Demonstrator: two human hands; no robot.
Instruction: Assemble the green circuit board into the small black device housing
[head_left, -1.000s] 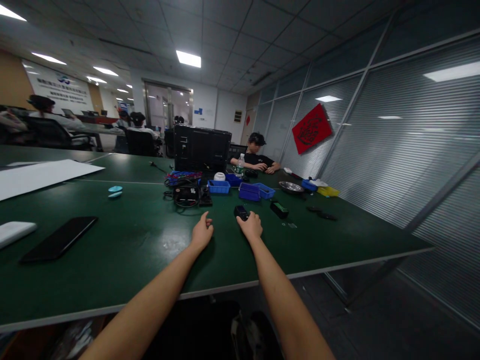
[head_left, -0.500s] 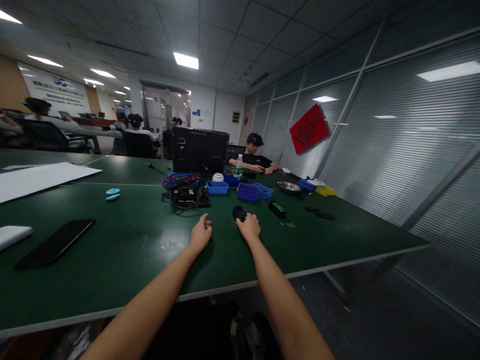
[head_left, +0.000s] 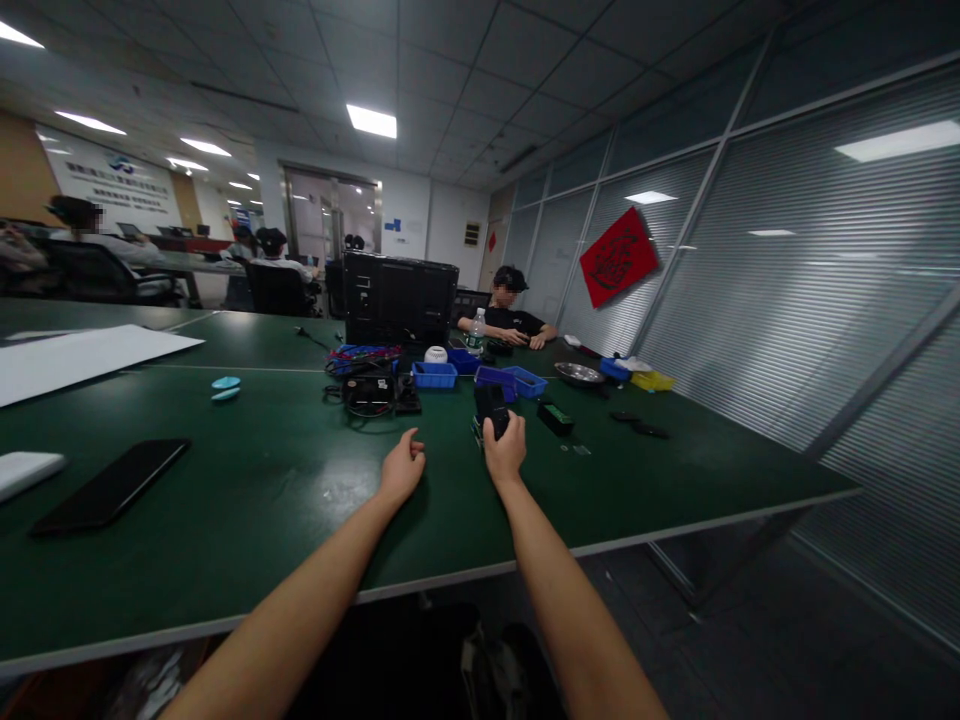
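Note:
My right hand [head_left: 508,447] is closed on a small black box-shaped object [head_left: 491,408], tilted up above the green table. Something with green and white edges shows just under its left side, but I cannot make out what it is. My left hand [head_left: 403,465] rests on the table to the left, holding nothing, its fingers loosely apart. Right of the held object lies a black box with a green top [head_left: 555,418]. Behind it stand a dark blue bin [head_left: 495,381] and a lighter blue tray [head_left: 526,382].
Cables and a black power adapter [head_left: 369,392] lie before a monitor [head_left: 400,300]. A metal bowl [head_left: 579,374] and a yellow tray [head_left: 653,382] stand at the right. A black slab [head_left: 112,487] lies left. Another person [head_left: 510,310] sits at the far end.
My right hand has raised and tilted the black box-shaped object, which stood lower on the table before. My left hand has stayed nearly still.

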